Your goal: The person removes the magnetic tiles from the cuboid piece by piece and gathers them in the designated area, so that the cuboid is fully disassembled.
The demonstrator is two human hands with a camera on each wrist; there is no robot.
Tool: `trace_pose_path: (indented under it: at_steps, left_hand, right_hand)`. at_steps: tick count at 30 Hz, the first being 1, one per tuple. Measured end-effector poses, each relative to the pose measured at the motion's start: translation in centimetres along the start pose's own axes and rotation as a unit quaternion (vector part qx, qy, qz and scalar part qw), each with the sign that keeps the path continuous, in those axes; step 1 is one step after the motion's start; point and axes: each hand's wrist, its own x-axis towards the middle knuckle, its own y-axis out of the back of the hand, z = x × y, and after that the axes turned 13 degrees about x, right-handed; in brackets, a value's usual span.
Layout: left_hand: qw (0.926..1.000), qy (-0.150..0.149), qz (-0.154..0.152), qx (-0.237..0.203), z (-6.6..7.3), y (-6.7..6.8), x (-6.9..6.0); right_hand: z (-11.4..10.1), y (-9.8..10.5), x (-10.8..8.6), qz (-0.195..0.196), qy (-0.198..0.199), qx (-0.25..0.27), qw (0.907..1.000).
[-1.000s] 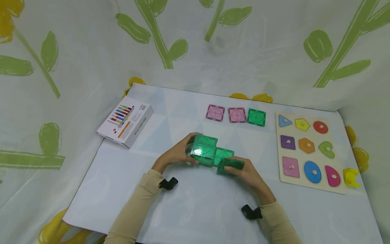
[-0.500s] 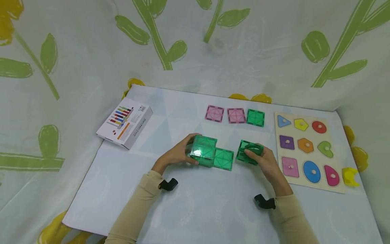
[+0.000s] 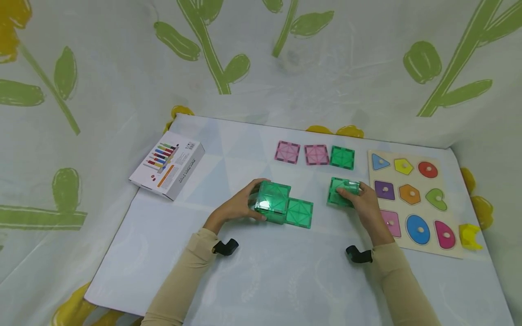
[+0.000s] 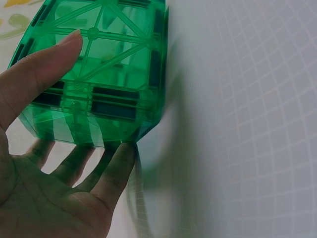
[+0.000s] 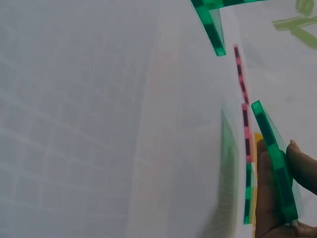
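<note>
Our left hand [image 3: 234, 208] gripped the cube [image 3: 272, 197] on the tabletop [image 3: 265, 267] — probably to steady it — while our right hand [image 3: 367, 208] pinched a lifted tile [image 3: 342, 184], fingers leaving its far edge free.

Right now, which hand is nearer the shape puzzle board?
The right hand, overlapping the puzzle board at its left edge in the head view; the left hand is well to its left.

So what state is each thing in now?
Green block: gripped by left hand
Adjacent green tile: beside the block
Held green piece: pinched by right hand
Pink tiles: lying flat
Far green tile: lying flat
Shape puzzle: flat, filled
White box: lying, looks closed
Yellow piece: beside puzzle
</note>
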Motion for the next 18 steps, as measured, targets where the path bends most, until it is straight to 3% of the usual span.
trace_pose_path:
  at_steps: [18]
  left_hand:
    - [0.9998, 0.000, -0.009, -0.019, 0.1, 0.2, 0.0]
  right_hand:
    - [0.2, -0.7, 2.4, 0.045, 0.007, -0.017, 0.9988]
